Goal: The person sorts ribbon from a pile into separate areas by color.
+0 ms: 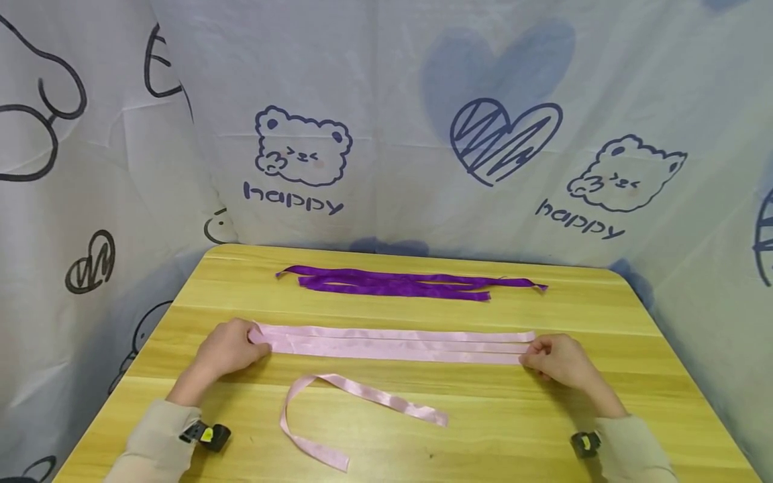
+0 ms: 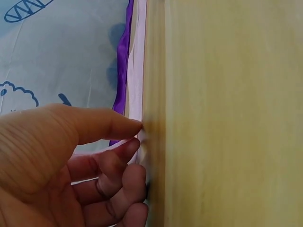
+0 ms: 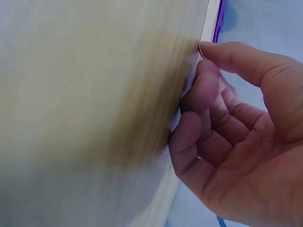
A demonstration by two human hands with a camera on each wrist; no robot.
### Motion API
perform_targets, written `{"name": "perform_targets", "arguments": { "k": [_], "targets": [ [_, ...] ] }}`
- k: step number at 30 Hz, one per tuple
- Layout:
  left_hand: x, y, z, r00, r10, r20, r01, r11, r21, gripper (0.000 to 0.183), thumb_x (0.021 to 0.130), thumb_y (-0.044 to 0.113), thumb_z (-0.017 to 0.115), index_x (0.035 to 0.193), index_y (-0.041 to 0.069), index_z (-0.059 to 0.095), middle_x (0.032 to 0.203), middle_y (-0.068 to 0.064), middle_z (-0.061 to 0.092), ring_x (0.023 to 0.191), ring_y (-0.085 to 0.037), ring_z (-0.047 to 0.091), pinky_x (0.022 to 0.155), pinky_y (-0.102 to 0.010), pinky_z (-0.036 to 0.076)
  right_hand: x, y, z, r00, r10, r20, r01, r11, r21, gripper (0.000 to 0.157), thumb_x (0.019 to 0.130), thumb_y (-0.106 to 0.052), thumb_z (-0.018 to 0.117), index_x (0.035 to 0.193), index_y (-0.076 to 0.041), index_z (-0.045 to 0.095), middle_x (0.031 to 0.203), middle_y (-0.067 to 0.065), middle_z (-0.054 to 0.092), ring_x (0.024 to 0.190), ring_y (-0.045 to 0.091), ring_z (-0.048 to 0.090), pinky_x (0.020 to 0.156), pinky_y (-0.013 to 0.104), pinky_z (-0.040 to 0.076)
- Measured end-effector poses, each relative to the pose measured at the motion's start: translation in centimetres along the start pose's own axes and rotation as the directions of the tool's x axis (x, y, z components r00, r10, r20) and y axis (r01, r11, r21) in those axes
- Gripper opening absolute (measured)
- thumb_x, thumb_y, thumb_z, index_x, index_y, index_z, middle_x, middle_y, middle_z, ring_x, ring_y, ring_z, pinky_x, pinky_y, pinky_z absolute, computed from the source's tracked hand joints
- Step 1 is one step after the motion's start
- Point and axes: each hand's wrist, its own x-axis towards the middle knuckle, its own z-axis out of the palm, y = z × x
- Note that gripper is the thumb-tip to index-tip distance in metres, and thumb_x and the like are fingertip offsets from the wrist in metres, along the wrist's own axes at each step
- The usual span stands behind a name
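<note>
Several pale pink ribbon strips (image 1: 392, 344) lie side by side across the table, stretched between both hands. My left hand (image 1: 232, 347) pinches their left end between thumb and fingers; the left wrist view shows the thumb on the pink ribbon (image 2: 137, 71) at the table surface. At the right end, my right hand (image 1: 558, 362) pinches the nearest strip between thumb and forefinger. In the right wrist view the pink ribbon (image 3: 208, 30) runs up from under the thumb, and the other fingers curl in. Nearer the body, a loose pink ribbon (image 1: 362, 389) lies in a bent curve.
Beyond the pink strips, several purple ribbons (image 1: 392, 282) lie bunched lengthwise near the table's far edge. The wooden table (image 1: 513, 422) stands against a white cloth backdrop (image 1: 386, 67) with printed bears and hearts. Both wrists carry small black cameras.
</note>
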Motion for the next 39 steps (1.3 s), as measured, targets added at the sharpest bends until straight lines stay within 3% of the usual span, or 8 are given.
{"name": "perform_targets", "arguments": {
  "k": [4,8,12,15,19,24,32,39],
  "targets": [
    [-0.1,-0.3,-0.4,1.000,-0.007,-0.003,0.007,1.000,0.015,0.024,0.088,0.027,0.075,0.093,0.004,0.073,0.060,0.002,0.050,0.058,-0.017,0.047,0.055,-0.031,0.036,-0.1,0.1,-0.7,1.000,0.026,-0.002,-0.026,0.999,-0.028,0.028,0.091,-0.031,0.082,0.092,-0.006,0.070,0.067,-0.001,0.061,0.061,0.016,0.060,0.055,0.027,0.046],
    [-0.5,-0.1,-1.2,0.998,-0.060,-0.035,0.061,0.997,0.039,0.040,0.095,0.032,0.071,0.118,0.001,0.068,0.063,-0.001,0.052,0.058,-0.019,0.048,0.055,-0.033,0.036,-0.4,0.0,-2.1,0.997,0.061,-0.045,-0.065,0.993,-0.101,0.035,0.091,-0.036,0.081,0.096,-0.004,0.068,0.072,0.002,0.062,0.065,0.018,0.057,0.058,0.030,0.044],
    [-1.1,1.3,-1.9,0.986,-0.053,-0.156,0.068,0.994,0.088,0.041,0.097,0.032,0.068,0.122,0.001,0.063,0.081,-0.013,0.063,0.067,-0.024,0.055,0.056,-0.037,0.040,-0.8,-1.2,-3.2,0.989,0.051,-0.140,-0.074,0.984,-0.162,0.037,0.093,-0.037,0.078,0.099,-0.002,0.068,0.079,0.005,0.062,0.070,0.020,0.053,0.061,0.032,0.042],
    [-1.4,2.8,-1.8,0.980,0.026,-0.198,-0.011,0.997,0.077,0.033,0.097,0.028,0.070,0.114,0.001,0.068,0.084,-0.015,0.065,0.065,-0.023,0.055,0.056,-0.037,0.041,-0.9,-2.7,-2.7,0.983,-0.011,-0.183,-0.022,0.984,-0.175,0.035,0.095,-0.036,0.077,0.100,-0.003,0.069,0.082,0.007,0.062,0.071,0.021,0.052,0.061,0.032,0.040],
    [-1.2,4.3,-0.8,0.976,0.200,-0.083,-0.199,0.980,0.015,0.020,0.097,0.026,0.073,0.103,0.007,0.072,0.072,-0.002,0.057,0.059,-0.014,0.048,0.056,-0.031,0.039,-0.4,-4.7,-0.4,0.977,-0.100,-0.189,0.071,0.985,-0.157,0.026,0.096,-0.030,0.077,0.098,-0.005,0.070,0.084,0.006,0.065,0.071,0.018,0.051,0.060,0.030,0.040],
    [-1.1,4.9,0.6,0.935,0.345,0.077,-0.342,0.938,-0.048,0.015,0.097,0.024,0.075,0.103,0.010,0.073,0.076,0.006,0.061,0.063,-0.006,0.051,0.061,-0.025,0.045,0.3,-6.8,2.7,0.974,-0.168,-0.149,0.154,0.983,-0.102,0.016,0.096,-0.023,0.076,0.093,-0.008,0.072,0.085,0.003,0.069,0.064,0.013,0.049,0.057,0.026,0.041],
    [-1.4,5.5,1.7,0.888,0.423,0.177,-0.422,0.905,-0.048,0.023,0.090,0.024,0.082,0.107,0.011,0.073,0.079,0.008,0.062,0.069,-0.003,0.050,0.067,-0.024,0.046,0.5,-10.7,5.7,0.957,-0.272,-0.103,0.270,0.962,-0.032,0.010,0.096,-0.019,0.076,0.092,-0.011,0.071,0.085,0.000,0.069,0.057,0.009,0.047,0.053,0.025,0.041],
    [-1.3,6.0,2.5,0.882,0.413,0.227,-0.410,0.910,-0.060,0.027,0.088,0.020,0.085,0.109,0.009,0.072,0.074,0.009,0.058,0.065,-0.003,0.048,0.064,-0.023,0.044,0.7,-13.6,7.7,0.935,-0.350,-0.051,0.350,0.937,-0.009,0.008,0.096,-0.019,0.076,0.091,-0.014,0.071,0.084,-0.003,0.068,0.057,0.006,0.046,0.056,0.024,0.043]
  ]
}}
